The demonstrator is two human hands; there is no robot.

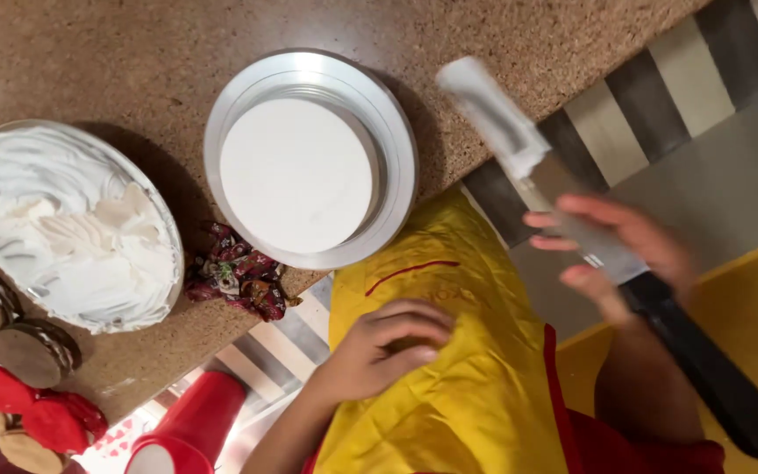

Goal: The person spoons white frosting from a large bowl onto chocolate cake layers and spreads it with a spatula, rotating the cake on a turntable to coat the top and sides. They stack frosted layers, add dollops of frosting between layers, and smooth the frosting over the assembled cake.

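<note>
One view only, the head camera looking down. Judging from it, the work is at an early stage: the round white board (296,174) on the silver turntable (394,145) is bare, with no cream on it, and the bowl of whipped cream (72,224) near the bench's (133,53) front edge looks full. The long spatula (537,167) carries no clear load, though its blade is blurred.

The right hand (625,250) is raised off the bench's front edge, fingers loosely closed around the spatula where blade meets black handle, blade tip over the bench edge. The left hand (383,347) lies palm down on the yellow apron (458,386), fingers curled, holding nothing. Round cookies (32,351) lie beside the bowl.
</note>
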